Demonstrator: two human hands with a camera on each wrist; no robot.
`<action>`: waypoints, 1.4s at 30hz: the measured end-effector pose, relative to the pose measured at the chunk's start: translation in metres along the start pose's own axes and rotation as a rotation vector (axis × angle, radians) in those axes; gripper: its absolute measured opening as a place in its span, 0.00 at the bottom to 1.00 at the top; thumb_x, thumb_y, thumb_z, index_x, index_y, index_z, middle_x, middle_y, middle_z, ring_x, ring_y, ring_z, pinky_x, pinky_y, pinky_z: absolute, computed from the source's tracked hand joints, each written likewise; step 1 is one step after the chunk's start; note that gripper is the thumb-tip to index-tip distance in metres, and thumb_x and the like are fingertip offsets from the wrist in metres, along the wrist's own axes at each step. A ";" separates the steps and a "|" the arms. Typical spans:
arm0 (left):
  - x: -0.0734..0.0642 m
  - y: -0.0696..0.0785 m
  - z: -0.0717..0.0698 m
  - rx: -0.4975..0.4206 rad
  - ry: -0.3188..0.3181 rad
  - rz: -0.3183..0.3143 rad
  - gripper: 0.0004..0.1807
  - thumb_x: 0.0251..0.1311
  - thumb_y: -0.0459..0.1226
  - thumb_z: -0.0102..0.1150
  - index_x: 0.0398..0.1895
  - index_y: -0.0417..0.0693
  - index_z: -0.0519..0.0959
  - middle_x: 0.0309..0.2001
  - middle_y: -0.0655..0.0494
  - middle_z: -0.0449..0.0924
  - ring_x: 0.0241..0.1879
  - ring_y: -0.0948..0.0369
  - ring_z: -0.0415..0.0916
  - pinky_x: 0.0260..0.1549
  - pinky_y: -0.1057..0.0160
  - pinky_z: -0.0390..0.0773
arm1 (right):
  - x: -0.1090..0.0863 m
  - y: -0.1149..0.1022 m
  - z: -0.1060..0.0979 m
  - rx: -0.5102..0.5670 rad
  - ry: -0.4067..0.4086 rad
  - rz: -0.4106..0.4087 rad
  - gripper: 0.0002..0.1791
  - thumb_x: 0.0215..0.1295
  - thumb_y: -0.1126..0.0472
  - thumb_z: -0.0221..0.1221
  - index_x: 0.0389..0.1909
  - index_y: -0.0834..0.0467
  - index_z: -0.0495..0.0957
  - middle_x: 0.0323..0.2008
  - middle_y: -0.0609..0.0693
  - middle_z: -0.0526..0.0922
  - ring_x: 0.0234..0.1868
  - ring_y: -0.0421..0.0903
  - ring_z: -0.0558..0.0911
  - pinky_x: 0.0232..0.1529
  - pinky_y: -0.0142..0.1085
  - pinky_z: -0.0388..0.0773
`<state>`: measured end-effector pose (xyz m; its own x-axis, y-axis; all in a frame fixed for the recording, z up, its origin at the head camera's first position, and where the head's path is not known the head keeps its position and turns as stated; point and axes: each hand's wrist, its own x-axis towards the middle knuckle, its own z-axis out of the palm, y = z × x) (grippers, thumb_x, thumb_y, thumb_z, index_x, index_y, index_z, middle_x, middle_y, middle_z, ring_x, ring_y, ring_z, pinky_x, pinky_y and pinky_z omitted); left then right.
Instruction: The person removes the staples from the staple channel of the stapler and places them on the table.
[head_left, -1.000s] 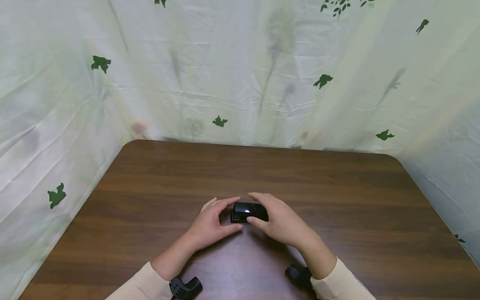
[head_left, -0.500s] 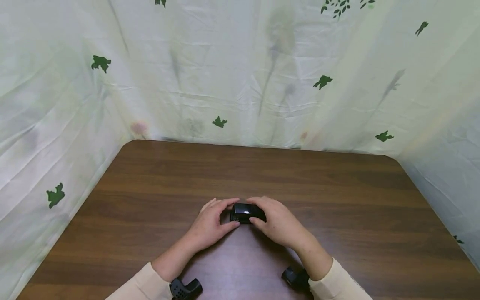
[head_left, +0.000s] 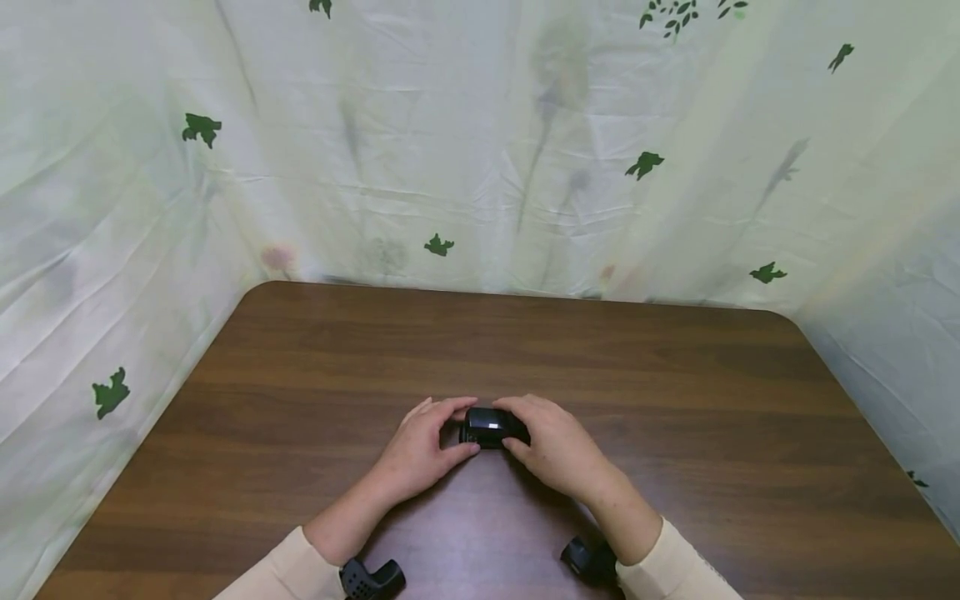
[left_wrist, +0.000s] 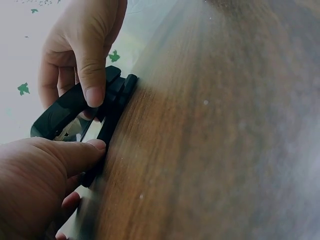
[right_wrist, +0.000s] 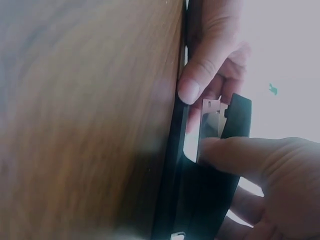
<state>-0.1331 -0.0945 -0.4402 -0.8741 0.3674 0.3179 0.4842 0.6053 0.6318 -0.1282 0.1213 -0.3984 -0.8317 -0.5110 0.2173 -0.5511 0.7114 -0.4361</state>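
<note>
A black stapler (head_left: pixel 489 427) stands on the brown table between both hands, its base on the wood. My left hand (head_left: pixel 422 448) holds the base's left end, thumb on the near edge (left_wrist: pixel 95 146) and fingers on the far side. From the other end, my right hand (head_left: pixel 561 442) grips the stapler, thumb (right_wrist: pixel 212 150) on the near side below the black top cover (right_wrist: pixel 239 115). The wrist views show a gap between the raised upper arm and the base (right_wrist: pixel 176 125), with the metal staple channel (right_wrist: pixel 210 122) visible. The right hand covers the stapler's right end in the head view.
The wooden table (head_left: pixel 480 350) has rounded far corners. A pale curtain (head_left: pixel 480 150) with green leaf-like shapes hangs behind it and along both sides. Black wrist devices (head_left: pixel 372 577) sit at both cream sleeves, above the table's near part.
The right hand has moved slightly left and its thumb and fingers have closed on the stapler. The stapler has shifted a little left. The left thumb has moved in slightly against it.
</note>
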 end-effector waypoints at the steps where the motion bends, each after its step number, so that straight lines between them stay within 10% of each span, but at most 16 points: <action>1: 0.000 0.000 0.000 -0.001 -0.001 -0.003 0.32 0.45 0.43 0.72 0.57 0.52 0.72 0.40 0.67 0.81 0.51 0.66 0.70 0.64 0.53 0.54 | 0.000 0.000 0.000 -0.008 0.004 -0.003 0.22 0.56 0.59 0.64 0.52 0.49 0.74 0.46 0.41 0.78 0.48 0.38 0.75 0.51 0.36 0.72; 42: 0.001 0.002 -0.001 -0.020 0.002 -0.039 0.23 0.45 0.42 0.71 0.46 0.55 0.75 0.38 0.68 0.81 0.49 0.68 0.72 0.64 0.54 0.54 | 0.001 0.009 -0.017 0.066 0.025 0.116 0.22 0.49 0.55 0.68 0.47 0.45 0.74 0.42 0.37 0.78 0.40 0.36 0.76 0.43 0.33 0.74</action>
<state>-0.1326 -0.0932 -0.4380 -0.8923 0.3426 0.2938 0.4488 0.6050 0.6576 -0.1351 0.1359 -0.3873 -0.8912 -0.4148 0.1834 -0.4464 0.7311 -0.5160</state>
